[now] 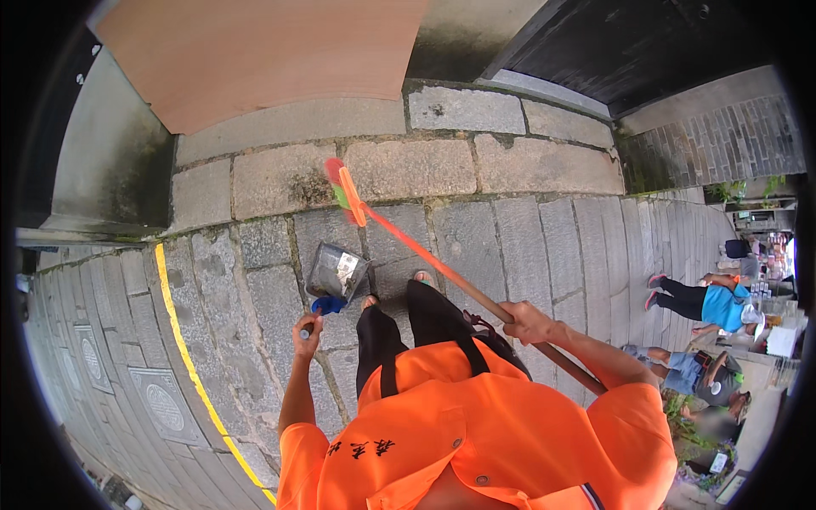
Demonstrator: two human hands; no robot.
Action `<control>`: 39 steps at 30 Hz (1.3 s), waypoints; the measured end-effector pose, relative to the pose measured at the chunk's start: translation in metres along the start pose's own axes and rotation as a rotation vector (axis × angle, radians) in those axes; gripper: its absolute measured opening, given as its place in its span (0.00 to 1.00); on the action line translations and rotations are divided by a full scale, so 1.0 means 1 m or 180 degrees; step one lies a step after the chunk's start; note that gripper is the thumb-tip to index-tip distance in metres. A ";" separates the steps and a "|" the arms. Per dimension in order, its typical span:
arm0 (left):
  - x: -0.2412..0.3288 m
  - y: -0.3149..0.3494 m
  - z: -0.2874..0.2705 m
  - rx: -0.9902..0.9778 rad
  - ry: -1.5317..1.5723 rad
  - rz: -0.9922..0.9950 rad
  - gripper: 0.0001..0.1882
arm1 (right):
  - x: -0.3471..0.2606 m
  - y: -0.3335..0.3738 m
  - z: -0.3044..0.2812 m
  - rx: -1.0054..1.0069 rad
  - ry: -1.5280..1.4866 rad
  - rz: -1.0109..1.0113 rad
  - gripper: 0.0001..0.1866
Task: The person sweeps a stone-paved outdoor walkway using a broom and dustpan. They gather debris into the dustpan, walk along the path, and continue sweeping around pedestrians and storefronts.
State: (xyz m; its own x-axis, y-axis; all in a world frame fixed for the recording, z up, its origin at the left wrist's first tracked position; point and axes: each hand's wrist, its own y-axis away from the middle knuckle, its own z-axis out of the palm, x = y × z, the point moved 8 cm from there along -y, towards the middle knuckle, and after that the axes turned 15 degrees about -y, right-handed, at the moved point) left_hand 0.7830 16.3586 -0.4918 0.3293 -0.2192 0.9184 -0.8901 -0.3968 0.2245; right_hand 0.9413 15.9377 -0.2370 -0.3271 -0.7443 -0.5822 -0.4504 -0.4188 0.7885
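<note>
My left hand (308,333) is closed around the handle of a dustpan (330,280). The dustpan has a dark, see-through-looking bin with a blue fitting at its near end, and some pale litter lies inside. In my right hand (527,323) is the long handle of a broom (408,242), which slants from under my right forearm to the far left. The broom's orange head with red and green bristles is held over the edge of the raised stone kerb, beyond the dustpan. Its bristles look smeared by motion.
A stone kerb (408,167) runs along the wall, with a tan panel (263,59) and a dark doorway (646,51) behind it. A yellow line (183,336) crosses the paving at left, near manhole covers (166,404). Several people, one in a blue top (722,308), are at right.
</note>
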 end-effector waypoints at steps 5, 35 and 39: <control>0.077 0.053 -0.021 0.0231 -0.0086 -0.0479 0.10 | 0.024 0.006 -0.024 0.0032 -0.2567 0.0474 0.16; 0.173 0.117 -0.004 0.2511 0.0755 -0.1712 0.12 | 0.083 -0.365 -0.221 0.1037 -0.4285 0.0869 0.04; 0.167 0.143 -0.023 0.2919 0.0946 -0.1696 0.11 | -0.055 -0.363 -0.002 0.0215 -0.3277 0.0948 0.05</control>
State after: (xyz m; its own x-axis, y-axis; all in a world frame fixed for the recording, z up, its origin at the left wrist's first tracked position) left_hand 0.7038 16.2856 -0.2993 0.4031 0.3510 0.8452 -0.0441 -0.9150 0.4010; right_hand 1.1246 16.1299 -0.4907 -0.9599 -0.0023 -0.2804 -0.2717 -0.2398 0.9320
